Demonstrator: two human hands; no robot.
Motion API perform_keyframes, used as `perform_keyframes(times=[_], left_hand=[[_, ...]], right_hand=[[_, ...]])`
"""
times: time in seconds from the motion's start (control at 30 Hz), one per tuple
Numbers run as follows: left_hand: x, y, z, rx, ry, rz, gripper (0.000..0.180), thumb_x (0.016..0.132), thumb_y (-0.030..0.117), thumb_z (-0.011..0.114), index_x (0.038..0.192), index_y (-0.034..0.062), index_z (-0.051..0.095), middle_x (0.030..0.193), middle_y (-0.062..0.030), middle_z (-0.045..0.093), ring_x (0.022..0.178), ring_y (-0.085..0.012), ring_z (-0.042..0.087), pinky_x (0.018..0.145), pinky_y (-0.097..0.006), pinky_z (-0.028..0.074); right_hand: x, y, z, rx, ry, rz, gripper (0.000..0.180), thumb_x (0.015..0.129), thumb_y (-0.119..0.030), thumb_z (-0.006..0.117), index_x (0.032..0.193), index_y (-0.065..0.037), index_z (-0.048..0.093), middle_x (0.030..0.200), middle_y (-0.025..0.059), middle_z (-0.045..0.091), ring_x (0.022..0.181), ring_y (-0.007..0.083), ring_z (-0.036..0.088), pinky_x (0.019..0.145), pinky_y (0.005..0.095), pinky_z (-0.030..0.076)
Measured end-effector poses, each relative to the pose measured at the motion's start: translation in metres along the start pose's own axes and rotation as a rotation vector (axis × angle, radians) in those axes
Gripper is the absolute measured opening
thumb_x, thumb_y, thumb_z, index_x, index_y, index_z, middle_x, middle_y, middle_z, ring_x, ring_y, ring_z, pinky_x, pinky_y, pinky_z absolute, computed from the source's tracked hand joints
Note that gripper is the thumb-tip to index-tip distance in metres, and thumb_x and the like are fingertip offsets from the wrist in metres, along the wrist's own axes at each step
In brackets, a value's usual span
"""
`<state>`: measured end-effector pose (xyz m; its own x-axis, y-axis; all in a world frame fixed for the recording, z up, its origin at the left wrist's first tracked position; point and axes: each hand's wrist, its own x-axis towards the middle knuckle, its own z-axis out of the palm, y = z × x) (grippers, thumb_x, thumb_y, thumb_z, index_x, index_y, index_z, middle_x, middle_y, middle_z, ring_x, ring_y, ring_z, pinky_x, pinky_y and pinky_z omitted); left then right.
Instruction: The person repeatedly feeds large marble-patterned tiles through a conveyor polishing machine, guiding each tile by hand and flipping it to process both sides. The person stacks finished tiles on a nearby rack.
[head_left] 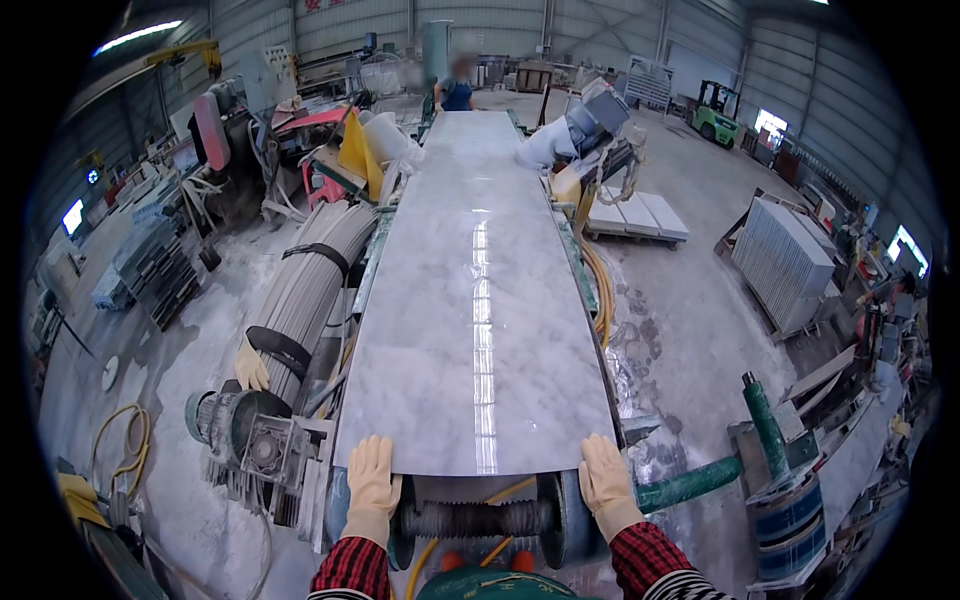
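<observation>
A long polished slab (430, 330), white with grey veins, lies flat on a machine bed and stretches away in front of me. Both my hands wear cream-coloured gloves. My left hand (371, 487) rests at the slab's near left corner, its fingers stretched forward. At the near right corner my right hand (608, 486) lies in much the same way, fingers extended. Whether either thumb hooks under the edge is hard to make out. Below the near edge, between my hands, runs a dark ribbed roller (478, 519).
A motor (225, 420) and a grey ribbed roll (310, 275) flank the bed on the left. Green pipework (690, 484) sits at the near right. A person (457, 90) stands beyond the far end. Stacked slabs (785, 262) and a green forklift (715, 115) are farther right.
</observation>
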<state>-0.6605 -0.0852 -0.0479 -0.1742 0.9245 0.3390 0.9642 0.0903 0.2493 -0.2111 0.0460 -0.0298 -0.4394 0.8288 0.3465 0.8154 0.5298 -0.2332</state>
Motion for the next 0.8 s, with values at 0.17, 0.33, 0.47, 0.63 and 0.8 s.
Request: perform_keyframes(times=[0.17, 0.33, 0.47, 0.63, 0.8], left_hand=[[-0.003, -0.002, 0.005, 0.027, -0.008, -0.008, 0.078, 0.084, 0.024, 0.074, 0.153, 0.0065, 0.043, 0.158, -0.0232, 0.042, 0.145, -0.0467, 0.037, 0.122, -0.057, 0.027], [-0.007, -0.001, 0.000, 0.021, -0.025, -0.019, 0.078, 0.085, 0.027, 0.075, 0.153, 0.0058, 0.043, 0.157, -0.0237, 0.042, 0.145, -0.0470, 0.037, 0.122, -0.057, 0.027], [-0.003, 0.011, -0.012, -0.011, -0.038, -0.016, 0.078, 0.084, 0.025, 0.076, 0.152, 0.0047, 0.044, 0.156, -0.0241, 0.044, 0.144, -0.0475, 0.038, 0.122, -0.057, 0.027], [-0.010, 0.004, -0.010, -0.004, 0.014, 0.013, 0.072, 0.085, 0.028, 0.076, 0.148, 0.0053, 0.049, 0.156, -0.0218, 0.044, 0.146, -0.0435, 0.038, 0.123, -0.056, 0.026], [-0.010, 0.009, -0.010, -0.034, 0.018, 0.023, 0.080, 0.080, 0.030, 0.083, 0.148, 0.0042, 0.047, 0.155, -0.0234, 0.044, 0.145, -0.0442, 0.038, 0.123, -0.057, 0.025]], right_hand=[[-0.004, 0.002, 0.003, -0.016, -0.003, 0.006, 0.047, 0.099, -0.023, 0.055, 0.141, -0.003, 0.054, 0.145, 0.0241, 0.056, 0.136, 0.0453, 0.049, 0.119, 0.0503, 0.035], [-0.007, 0.002, 0.006, -0.013, -0.009, -0.005, 0.047, 0.099, -0.024, 0.055, 0.141, -0.002, 0.054, 0.146, 0.0238, 0.055, 0.137, 0.0442, 0.049, 0.120, 0.0500, 0.034], [-0.010, 0.002, 0.002, -0.014, -0.024, 0.011, 0.047, 0.099, -0.024, 0.055, 0.140, -0.002, 0.056, 0.146, 0.0238, 0.056, 0.137, 0.0435, 0.049, 0.120, 0.0502, 0.034], [-0.012, 0.006, 0.008, 0.006, -0.011, 0.005, 0.044, 0.099, -0.024, 0.057, 0.138, -0.002, 0.058, 0.142, 0.0234, 0.059, 0.135, 0.0438, 0.051, 0.119, 0.0506, 0.036], [-0.010, -0.001, -0.003, -0.006, 0.029, -0.004, 0.043, 0.098, -0.023, 0.058, 0.136, -0.003, 0.058, 0.140, 0.0230, 0.060, 0.133, 0.0438, 0.052, 0.117, 0.0501, 0.038]])
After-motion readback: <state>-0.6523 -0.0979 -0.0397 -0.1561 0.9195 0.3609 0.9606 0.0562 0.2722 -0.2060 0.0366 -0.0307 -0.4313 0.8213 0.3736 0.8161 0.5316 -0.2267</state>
